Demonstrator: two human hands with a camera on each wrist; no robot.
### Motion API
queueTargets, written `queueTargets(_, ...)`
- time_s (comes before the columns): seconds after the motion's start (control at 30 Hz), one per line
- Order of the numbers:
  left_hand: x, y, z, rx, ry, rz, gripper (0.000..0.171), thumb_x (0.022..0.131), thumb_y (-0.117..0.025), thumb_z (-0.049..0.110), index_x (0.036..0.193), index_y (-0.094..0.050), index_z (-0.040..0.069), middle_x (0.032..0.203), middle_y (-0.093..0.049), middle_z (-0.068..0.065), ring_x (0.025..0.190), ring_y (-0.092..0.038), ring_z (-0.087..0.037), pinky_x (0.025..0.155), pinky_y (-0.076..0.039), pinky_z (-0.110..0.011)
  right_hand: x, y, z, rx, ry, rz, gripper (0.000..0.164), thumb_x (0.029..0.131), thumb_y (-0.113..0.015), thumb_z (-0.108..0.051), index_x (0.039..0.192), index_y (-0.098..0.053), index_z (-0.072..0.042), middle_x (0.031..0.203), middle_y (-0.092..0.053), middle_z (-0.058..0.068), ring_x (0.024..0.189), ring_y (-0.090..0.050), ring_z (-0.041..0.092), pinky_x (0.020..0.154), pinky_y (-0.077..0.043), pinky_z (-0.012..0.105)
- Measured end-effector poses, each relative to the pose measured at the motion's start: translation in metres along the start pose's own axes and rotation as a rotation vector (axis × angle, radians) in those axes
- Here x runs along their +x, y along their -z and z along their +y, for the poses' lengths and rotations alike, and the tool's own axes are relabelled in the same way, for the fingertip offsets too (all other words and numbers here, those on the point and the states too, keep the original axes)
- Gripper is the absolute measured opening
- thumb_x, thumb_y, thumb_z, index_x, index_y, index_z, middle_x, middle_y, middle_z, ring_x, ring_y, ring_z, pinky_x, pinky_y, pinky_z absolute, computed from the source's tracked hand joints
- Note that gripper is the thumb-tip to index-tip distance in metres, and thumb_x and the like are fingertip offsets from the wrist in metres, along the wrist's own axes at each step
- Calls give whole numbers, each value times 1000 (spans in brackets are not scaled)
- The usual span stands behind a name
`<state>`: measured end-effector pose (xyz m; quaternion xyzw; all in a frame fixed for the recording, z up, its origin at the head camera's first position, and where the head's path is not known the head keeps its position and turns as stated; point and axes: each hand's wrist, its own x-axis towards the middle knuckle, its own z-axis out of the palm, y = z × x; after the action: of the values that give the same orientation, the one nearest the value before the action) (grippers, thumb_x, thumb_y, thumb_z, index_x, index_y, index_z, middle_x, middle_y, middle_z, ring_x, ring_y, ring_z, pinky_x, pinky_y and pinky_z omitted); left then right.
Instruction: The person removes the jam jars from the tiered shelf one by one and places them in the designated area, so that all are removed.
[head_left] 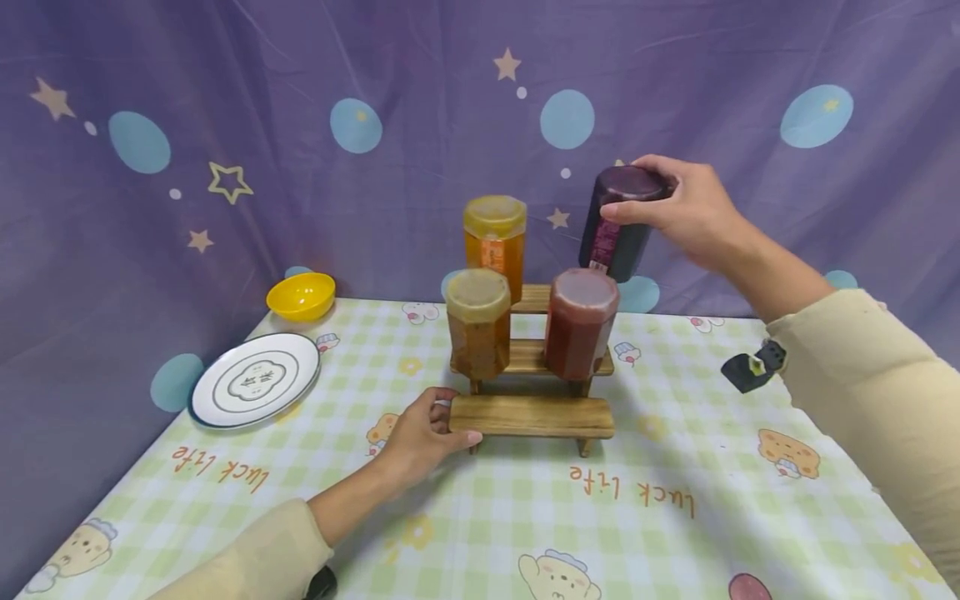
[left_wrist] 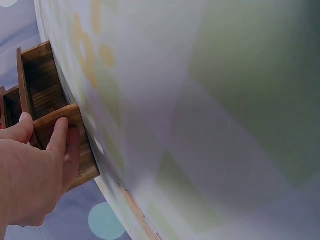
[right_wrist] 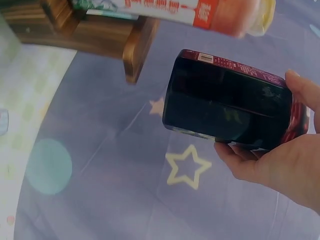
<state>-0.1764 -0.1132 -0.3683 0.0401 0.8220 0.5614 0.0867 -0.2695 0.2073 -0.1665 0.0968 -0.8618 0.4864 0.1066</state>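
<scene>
A three-tier wooden stand [head_left: 531,417] is on the table, its lowest step bare. My left hand [head_left: 422,437] grips the left end of that step; in the left wrist view the thumb and fingers [left_wrist: 60,135] pinch its edge. Up at the right, my right hand [head_left: 693,204] holds a dark purple jar [head_left: 626,237] around its top, slightly tilted and raised beside the top step. An orange-yellow jar [head_left: 495,237] stands at the left of the top step. On the middle step are an amber jar [head_left: 478,333] at left and a red jar [head_left: 581,329] at right.
Left of the stand lie a white plate [head_left: 300,379] with a dark rim and, farther back, a yellow bowl [head_left: 292,304]. A purple curtain [head_left: 420,50] hangs behind the table. A checked cloth [head_left: 480,517] covers the tabletop. A small black object [head_left: 753,367] shows by the right sleeve.
</scene>
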Motion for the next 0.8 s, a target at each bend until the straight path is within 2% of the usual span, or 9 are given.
queueTargets(0.23, -1, 1, 2, -5, 2, -8, 69, 79, -81, 20, 135, -44, 7, 113, -56, -11, 80, -46, -18, 64, -41, -31, -11, 23, 11, 9, -24, 32, 56, 76, -83, -30, 123, -57, -14, 105, -57, -1, 90, -53, 13, 70, -45, 17)
queueTargets(0.4, -1, 2, 1, 0, 6, -12, 68, 79, -81, 21, 135, -45, 7, 111, -55, -10, 81, -45, -19, 64, -40, -30, -19, 37, 22, -42, -78, 42, 63, 77, -81, -36, 131, -53, -19, 110, -55, -3, 95, -52, 13, 69, -43, 16)
queueTargets(0.5, 0, 2, 0, 5, 8, -10, 68, 79, -81, 21, 134, -45, 7, 110, -55, -10, 81, -45, -19, 65, -41, -30, -25, 41, 32, -81, -80, 45, 65, 78, -80, -38, 133, -51, -19, 112, -55, -2, 96, -54, 12, 70, -44, 16)
queueTargets(0.7, -1, 2, 1, -4, 5, -9, 68, 79, -81, 21, 134, -45, 7, 111, -56, -11, 84, -47, -19, 67, -43, -31, -40, 41, 56, -152, -115, 46, 71, 79, -75, -48, 139, -46, -23, 122, -52, 3, 105, -50, 17, 85, -39, 30)
queueTargets(0.8, -1, 2, 1, -9, 1, -13, 68, 78, -81, 21, 134, -45, 7, 114, -56, -11, 87, -48, -20, 69, -44, -32, -48, 41, 67, -179, -128, 44, 71, 80, -74, -51, 138, -45, -24, 124, -52, 7, 106, -50, 20, 87, -38, 37)
